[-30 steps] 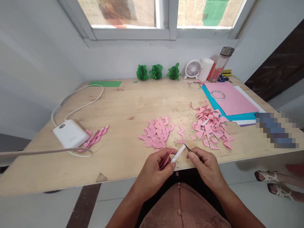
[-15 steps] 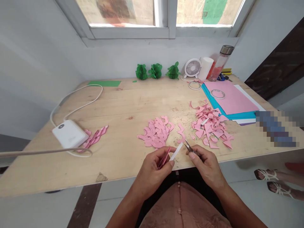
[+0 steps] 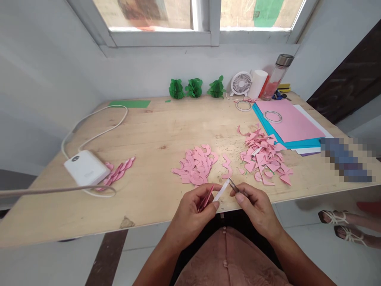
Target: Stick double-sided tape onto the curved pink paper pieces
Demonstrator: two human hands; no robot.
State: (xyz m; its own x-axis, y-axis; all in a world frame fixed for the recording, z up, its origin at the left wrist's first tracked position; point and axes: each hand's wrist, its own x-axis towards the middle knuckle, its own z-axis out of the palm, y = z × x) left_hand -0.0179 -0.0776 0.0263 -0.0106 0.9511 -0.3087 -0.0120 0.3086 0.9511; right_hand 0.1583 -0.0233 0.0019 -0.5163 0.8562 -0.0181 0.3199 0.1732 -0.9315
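My left hand [image 3: 195, 212] is closed on a white strip [image 3: 222, 190], with folded pink paper pieces [image 3: 206, 198] tucked in the same grip. In my right hand [image 3: 257, 204] are small scissors [image 3: 234, 186], whose tips are at the upper end of the strip. Just beyond the tips lies a wavy pink cutout [image 3: 227, 167] on the table. A pile of similar pink cutouts [image 3: 196, 165] sits ahead of my left hand. Pink scraps [image 3: 263, 159] are heaped ahead of my right hand.
A white power bank [image 3: 87, 169] with a cable lies left on the table [image 3: 149, 135], beside stacked pink pieces [image 3: 120, 172]. Green paper ornaments [image 3: 195, 88], a fan [image 3: 241, 84] and a bottle [image 3: 275, 79] stand behind. Coloured sheets [image 3: 293, 123] lie right. A person's feet show lower right.
The scissors in my right hand have moved left to the strip's end, and their blades have come together. My left hand holds nearly the same place. The view has shifted slightly.
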